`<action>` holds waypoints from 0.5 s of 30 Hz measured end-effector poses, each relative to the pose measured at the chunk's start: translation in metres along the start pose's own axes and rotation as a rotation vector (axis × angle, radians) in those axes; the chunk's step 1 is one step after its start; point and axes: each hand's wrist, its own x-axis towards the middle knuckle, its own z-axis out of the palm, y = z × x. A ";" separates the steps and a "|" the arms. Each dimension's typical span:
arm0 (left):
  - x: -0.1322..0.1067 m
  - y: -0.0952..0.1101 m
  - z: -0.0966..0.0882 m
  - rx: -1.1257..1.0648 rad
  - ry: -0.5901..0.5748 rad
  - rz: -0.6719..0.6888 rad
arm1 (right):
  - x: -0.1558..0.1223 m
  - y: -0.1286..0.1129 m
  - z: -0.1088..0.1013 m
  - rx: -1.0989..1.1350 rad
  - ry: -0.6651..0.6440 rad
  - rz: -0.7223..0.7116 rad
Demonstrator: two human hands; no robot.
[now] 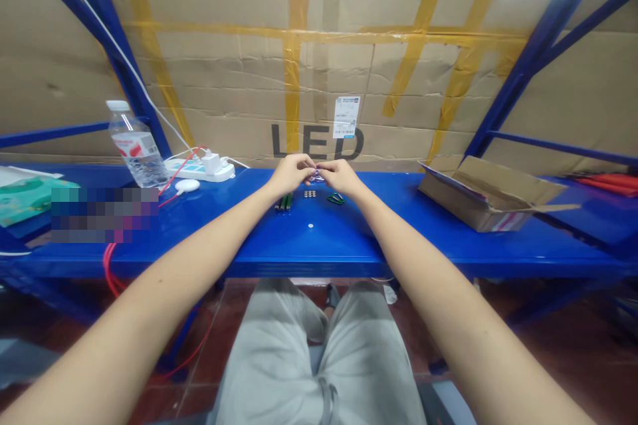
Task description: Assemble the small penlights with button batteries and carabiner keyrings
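My left hand (pixel 292 172) and my right hand (pixel 339 176) meet over the far part of the blue table, fingers closed in a pinch. Between their fingertips is a small shiny purplish item (pixel 318 176), mostly hidden; I cannot make out its kind. Just below my left hand lie several dark green sticks (pixel 284 202), side by side. A tight group of small silvery pieces (pixel 310 194) sits in the middle, under the fingertips. Close to my right wrist is a green looped piece (pixel 335 198) like a carabiner. A small white round spot (pixel 310 226) shows nearer the table's front.
On the blue table (pixel 269 246), an open cardboard box (pixel 498 202) stands right. To the left are a water bottle (pixel 137 149), a white power strip (pixel 202 167) with red cables, and a green packet (pixel 34 199). A cardboard wall (pixel 239 80) rises behind, between blue metal posts.
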 end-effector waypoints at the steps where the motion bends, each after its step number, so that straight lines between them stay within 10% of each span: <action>1: 0.000 -0.001 0.001 -0.017 0.010 -0.009 | 0.001 0.001 0.001 -0.032 0.009 -0.030; 15: 0.000 -0.002 0.013 -0.265 0.103 -0.211 | 0.000 -0.007 0.010 -0.480 0.045 -0.106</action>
